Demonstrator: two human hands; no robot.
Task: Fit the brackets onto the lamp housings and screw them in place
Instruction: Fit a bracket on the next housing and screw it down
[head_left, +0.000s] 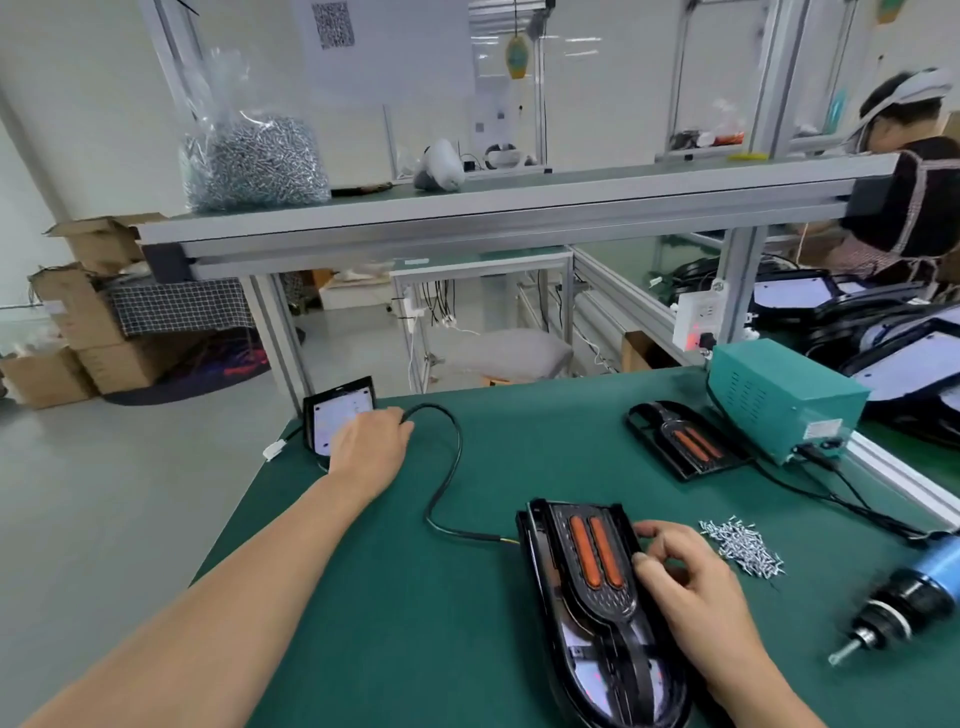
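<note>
A black lamp housing (597, 639) with two orange strips lies on the green mat in front of me, a black bracket fitted over it. My right hand (685, 577) grips its right edge. My left hand (371, 441) reaches to the far left corner and rests on a small black panel with a white face (332, 410); a black cable (447, 467) runs from there to the housing. A second housing (680, 441) lies at the back right. A heap of small silver screws (740, 548) sits right of my right hand. An electric screwdriver (904, 597) lies at the right edge.
A teal power box (779, 395) stands at the back right, with stacked housings (904, 338) beyond it. A bag of screws (254, 161) rests on the upper shelf. Another person works at the far right (904, 171). Cardboard boxes (78, 332) are stacked on the floor at left.
</note>
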